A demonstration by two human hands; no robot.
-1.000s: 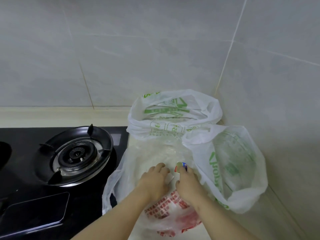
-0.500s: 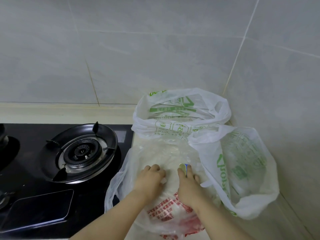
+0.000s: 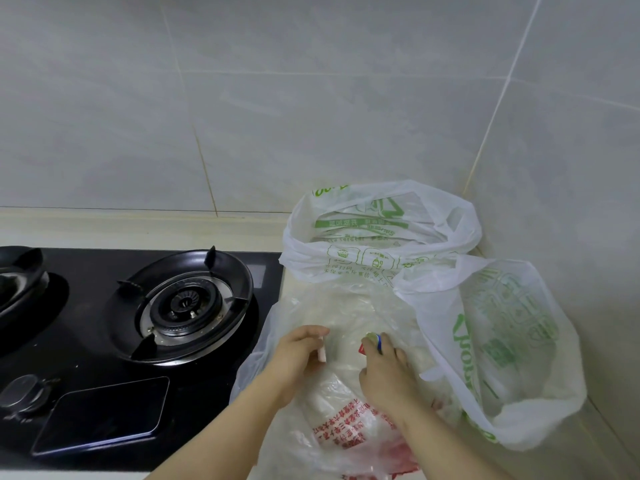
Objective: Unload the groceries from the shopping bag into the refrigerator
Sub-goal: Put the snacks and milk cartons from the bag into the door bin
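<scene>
Two hands meet over a clear bag [image 3: 349, 317] in the lower centre of the frame. It sits on a pale table [image 3: 568, 462] in a corner of grey tiled wall [image 3: 311, 98].

The left hand [image 3: 298, 358] has its fingers curled and pinches the bag's thin film, with a small white scrap showing at its fingertips. The right hand [image 3: 386, 374], just beside it, closes its fingertips on a small item [image 3: 374, 340] with blue, red and greenish colours. What that item is cannot be made out.

This looks like the opening step: getting into the bag and taking hold of the first thing inside. The next move likely calls for parting the film wider and lifting the item clear without dragging the bag along. The refrigerator is not in view, so it must then be carried out of frame.

The clear bag has red print on its lower part, and pale, bulky contents blur behind the plastic. Touching it at upper centre is a rear white bag [image 3: 346, 261] with green print. Its mouth gapes open and only its own folds can be seen. A right white bag [image 3: 519, 341] slumps at the right of the frame, and its contents are too hazy to name.

On the left sits a black stove [image 3: 86, 306] with a round burner [image 3: 183, 303]. A dark phone [image 3: 104, 414] lies flat on it at lower left.
</scene>
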